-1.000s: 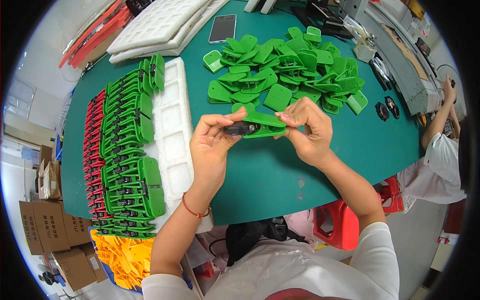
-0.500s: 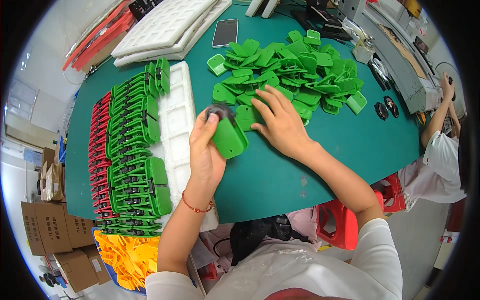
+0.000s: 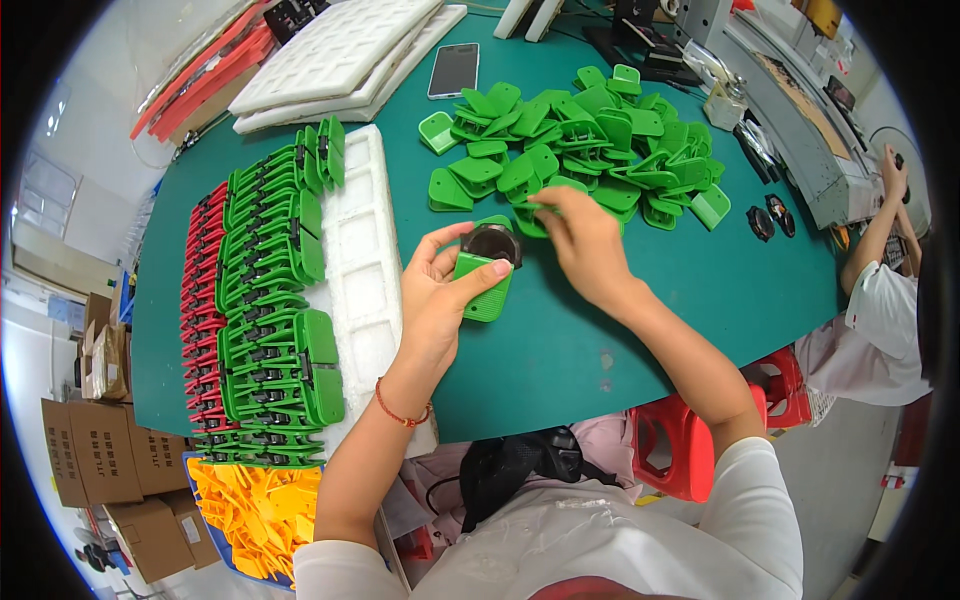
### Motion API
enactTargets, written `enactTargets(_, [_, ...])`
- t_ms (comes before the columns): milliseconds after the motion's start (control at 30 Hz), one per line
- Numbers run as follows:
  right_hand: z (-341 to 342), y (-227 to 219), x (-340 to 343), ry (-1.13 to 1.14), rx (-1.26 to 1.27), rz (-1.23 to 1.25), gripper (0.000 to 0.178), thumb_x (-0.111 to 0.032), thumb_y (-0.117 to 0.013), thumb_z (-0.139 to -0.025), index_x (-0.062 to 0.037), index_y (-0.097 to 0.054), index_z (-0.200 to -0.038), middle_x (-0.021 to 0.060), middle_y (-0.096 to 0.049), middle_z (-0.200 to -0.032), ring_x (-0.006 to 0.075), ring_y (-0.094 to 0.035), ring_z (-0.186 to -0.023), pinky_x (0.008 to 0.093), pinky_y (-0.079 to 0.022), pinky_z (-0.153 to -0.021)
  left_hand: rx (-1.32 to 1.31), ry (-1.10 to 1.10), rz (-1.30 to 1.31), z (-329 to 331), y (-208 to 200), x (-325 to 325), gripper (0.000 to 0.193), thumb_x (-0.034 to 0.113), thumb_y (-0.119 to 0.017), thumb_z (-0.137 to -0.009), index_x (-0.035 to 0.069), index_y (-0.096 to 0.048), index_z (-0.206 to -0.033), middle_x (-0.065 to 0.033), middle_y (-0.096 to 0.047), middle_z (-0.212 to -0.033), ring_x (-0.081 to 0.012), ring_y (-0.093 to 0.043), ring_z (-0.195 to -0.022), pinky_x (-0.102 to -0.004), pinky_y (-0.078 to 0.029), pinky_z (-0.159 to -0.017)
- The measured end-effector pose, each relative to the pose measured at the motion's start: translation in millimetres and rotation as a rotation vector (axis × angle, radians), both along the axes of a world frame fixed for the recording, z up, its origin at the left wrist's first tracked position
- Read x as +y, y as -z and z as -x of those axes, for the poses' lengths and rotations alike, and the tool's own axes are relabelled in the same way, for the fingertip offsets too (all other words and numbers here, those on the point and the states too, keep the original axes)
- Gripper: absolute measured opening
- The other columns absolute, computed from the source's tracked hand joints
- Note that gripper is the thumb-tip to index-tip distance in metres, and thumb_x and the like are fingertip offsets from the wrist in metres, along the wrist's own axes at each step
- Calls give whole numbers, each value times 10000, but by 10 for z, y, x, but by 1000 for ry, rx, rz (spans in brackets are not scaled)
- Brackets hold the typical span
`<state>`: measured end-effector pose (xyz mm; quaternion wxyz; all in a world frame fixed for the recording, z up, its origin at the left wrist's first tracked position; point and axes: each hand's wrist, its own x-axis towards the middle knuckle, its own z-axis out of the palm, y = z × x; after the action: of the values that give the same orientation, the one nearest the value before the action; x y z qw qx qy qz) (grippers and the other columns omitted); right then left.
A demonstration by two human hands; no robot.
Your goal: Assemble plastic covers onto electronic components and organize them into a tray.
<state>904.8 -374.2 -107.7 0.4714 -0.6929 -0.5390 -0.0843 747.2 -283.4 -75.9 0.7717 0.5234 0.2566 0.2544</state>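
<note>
In my left hand [image 3: 437,298] is a black ring-shaped part [image 3: 492,243] with green plastic around it. The thumb presses on the ribbed green plate [image 3: 485,293] below the ring, and the fingers wrap behind. My right hand [image 3: 592,250] is at the near edge of a heap of loose green plates [image 3: 590,125]. Its thumb and fingers are pinched on one green plate [image 3: 532,221]; the fingers partly hide it. To the left of my left hand, rows of green clips [image 3: 262,330] with black middles stand packed beside red clips [image 3: 203,310].
A white foam tray [image 3: 362,230] lies beside the clips. Stacked foam trays [image 3: 335,60] and a phone [image 3: 454,70] are at the back. Orange plastic pieces [image 3: 258,520] fill a blue bin at lower left. Two black parts [image 3: 770,217] lie at right, near another person's arm [image 3: 872,235].
My left hand has moved slightly right and turned the held piece so the black ring's opening shows. My right hand has drawn its fingers together on a green plate.
</note>
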Motion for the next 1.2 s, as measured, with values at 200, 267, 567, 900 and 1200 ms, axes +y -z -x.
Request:
enactTargets(200, [-110,-183,-101,-439,1291,-165,326,-264,-425,-960,-10,-485,-1155,76,-570,-1005,161,-575,-894,329,-501,-744,43,4,36,12,7,-12,505,-3,-738,-708,-48,-471,-1133,-116,-636,-965,-136,-618,-834,-236,-506,-728])
enactTargets(267, [-126,-192,-124,-489,1332,-167,340,-278,-458,-951,-3,-489,-1149,72,-571,-998,142,-575,-858,314,-494,-746,61,11,17,16,10,-16,501,-5,-736,-709,-46,-473,-1133,-118,-633,-975,-135,-616,-847,-234,-508,-726])
enactTargets(567, [-91,-94,-167,-397,876,-82,278,-246,-541,-916,14,-609,-983,5,-605,-839,55,-527,-789,223,-434,-703,34,94,-147,-22,9,-66,619,-24,-740,-680,-11,-427,-1214,-144,-603,-1119,-156,-596,-955,-257,-498,-805])
enactTargets(900, [-69,-80,-180,-414,664,63,278,-262,-541,-910,-2,-597,-993,11,-603,-791,65,-520,-724,225,-431,-650,26,141,-259,-24,34,-71,646,-14,-704,-727,-1,-363,-1275,-165,-509,-1266,-168,-552,-1053,-290,-457,-904])
enactTargets(1200, [-143,-79,-187,-367,1015,-118,341,-289,-496,-938,9,-538,-1099,43,-605,-901,110,-573,-757,261,-475,-663,-108,100,-75,-21,99,-4,323,74,-535,-894,-66,-442,-1169,-167,-581,-1109,-230,-574,-1036,-392,-469,-930])
